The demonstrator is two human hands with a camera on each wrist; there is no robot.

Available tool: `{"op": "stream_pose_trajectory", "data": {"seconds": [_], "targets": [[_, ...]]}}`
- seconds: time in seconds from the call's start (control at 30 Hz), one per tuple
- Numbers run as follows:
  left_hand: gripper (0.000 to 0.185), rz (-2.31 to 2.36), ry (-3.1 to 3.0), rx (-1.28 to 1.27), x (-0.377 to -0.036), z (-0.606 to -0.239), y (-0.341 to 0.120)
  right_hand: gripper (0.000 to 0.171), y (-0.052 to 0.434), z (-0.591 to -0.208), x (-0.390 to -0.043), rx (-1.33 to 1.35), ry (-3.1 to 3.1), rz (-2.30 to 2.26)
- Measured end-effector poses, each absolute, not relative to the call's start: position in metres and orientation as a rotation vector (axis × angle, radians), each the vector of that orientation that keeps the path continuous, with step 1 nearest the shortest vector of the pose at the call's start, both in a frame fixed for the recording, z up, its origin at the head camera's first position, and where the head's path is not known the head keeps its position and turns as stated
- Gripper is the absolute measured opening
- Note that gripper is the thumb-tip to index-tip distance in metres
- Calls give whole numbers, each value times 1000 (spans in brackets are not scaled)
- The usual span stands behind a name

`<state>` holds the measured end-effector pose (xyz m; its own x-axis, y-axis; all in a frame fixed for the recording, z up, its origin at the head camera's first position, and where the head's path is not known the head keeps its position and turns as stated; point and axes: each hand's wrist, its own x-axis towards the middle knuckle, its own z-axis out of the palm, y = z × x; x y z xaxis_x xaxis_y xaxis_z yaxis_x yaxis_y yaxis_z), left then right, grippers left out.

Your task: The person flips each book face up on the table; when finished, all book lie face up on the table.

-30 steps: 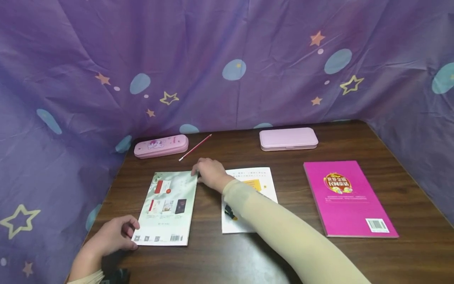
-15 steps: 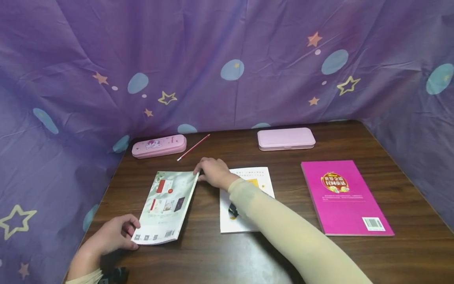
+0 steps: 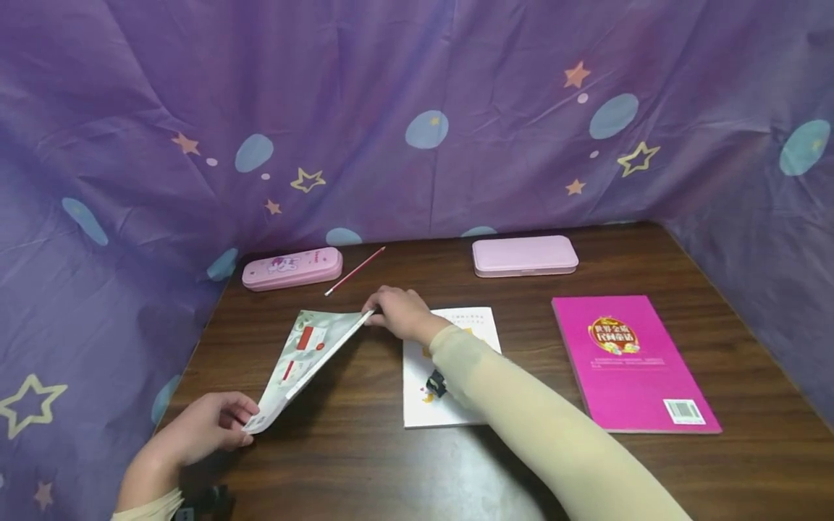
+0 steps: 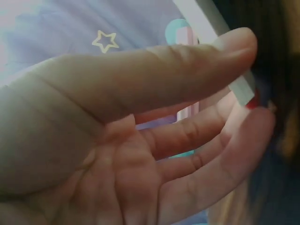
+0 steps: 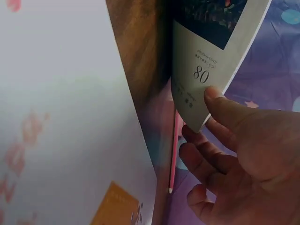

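A thin magazine (image 3: 311, 347) with a pale green and white back cover is lifted at its right side and tilts down toward the left. My left hand (image 3: 211, 427) pinches its near left corner between thumb and fingers; in the left wrist view the magazine's edge (image 4: 243, 89) shows between them. At the far right corner, my right hand (image 3: 400, 312) grips the magazine with the thumb on the front cover, where "08" is printed (image 5: 201, 75). A white booklet (image 3: 415, 373) lies flat under my right forearm, partly hidden by the sleeve.
Further right lies a magenta book (image 3: 632, 383) with a barcode. Along the back stand a pink pencil case with a rabbit picture (image 3: 293, 269) and a plain pink one (image 3: 524, 255). A red pencil (image 3: 355, 271) lies between them. Purple cloth (image 3: 365, 108) hangs behind the table.
The magazine lay flat a second ago; its right side has since been raised, turning the cover toward the left. My right hand has shifted slightly right with it, while my left hand stays at the corner.
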<state>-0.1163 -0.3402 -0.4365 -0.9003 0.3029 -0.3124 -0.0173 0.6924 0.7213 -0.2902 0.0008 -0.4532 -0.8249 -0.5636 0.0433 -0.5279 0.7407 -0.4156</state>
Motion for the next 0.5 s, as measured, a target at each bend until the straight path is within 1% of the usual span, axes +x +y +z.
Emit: {"op": "stream_pose_trajectory", "data": {"seconds": [0.2, 0.4, 0.5], "targets": [[30, 1081, 2478, 275, -114, -421, -340, 25, 9, -453, -291, -840, 2809, -781], [25, 1032, 2666, 276, -118, -410, -339, 22, 16, -451, -293, -785, 2794, -923], [20, 1087, 2762, 303, -120, -409, -338, 22, 21, -449, -294, -775, 2782, -1000]]}}
